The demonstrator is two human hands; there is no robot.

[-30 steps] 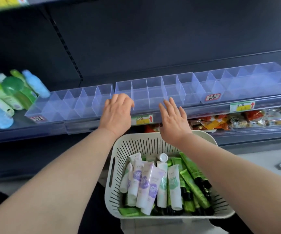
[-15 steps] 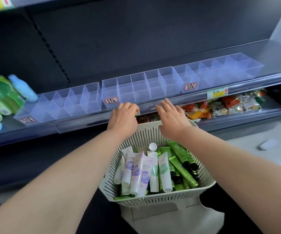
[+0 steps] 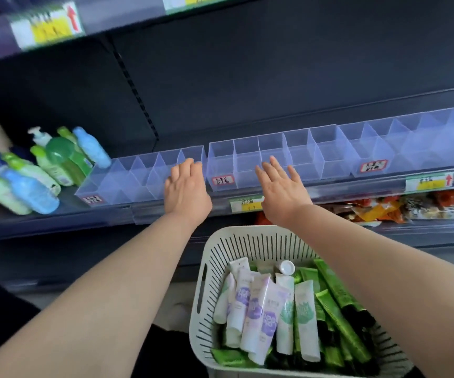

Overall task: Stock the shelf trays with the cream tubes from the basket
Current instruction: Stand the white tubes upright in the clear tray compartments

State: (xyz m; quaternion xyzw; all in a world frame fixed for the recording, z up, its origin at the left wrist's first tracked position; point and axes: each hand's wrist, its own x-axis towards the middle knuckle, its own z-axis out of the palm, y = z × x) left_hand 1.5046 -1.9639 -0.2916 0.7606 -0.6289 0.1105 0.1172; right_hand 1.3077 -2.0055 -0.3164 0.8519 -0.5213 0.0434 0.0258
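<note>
Head view, down along two bare forearms toward a dark shelf (image 3: 65,214). Along its front edge, a row of clear shelf trays (image 3: 302,159) divided into small compartments; no tube in any compartment on show. Below and nearer, a pale slotted basket (image 3: 206,296), well apart from the trays, packed with cream tubes (image 3: 261,309): white with purple or green print on the left, dark green tubes (image 3: 337,309) on the right, one white cap end-up at the back. At the shelf's left end, a cluster of green, blue and white bottles (image 3: 56,165), just beside the leftmost tray. On the level beneath, right side, orange and red snack packets (image 3: 411,205). Then the left hand (image 3: 186,189), at the gap between two trays, grip apart, fingertips slightly bent, holding nothing; contact with the tray front hard to tell. Next, the right hand (image 3: 283,189), over the front wall of the middle tray, grip apart, fingers spread straight, likewise bare. Smallest, red-bordered labels (image 3: 222,180) on tray fronts and yellow price tags (image 3: 427,182) on the rail. Judged from this: stocking not yet begun, nothing placed, the whole basketful left to sort and drop in.
</note>
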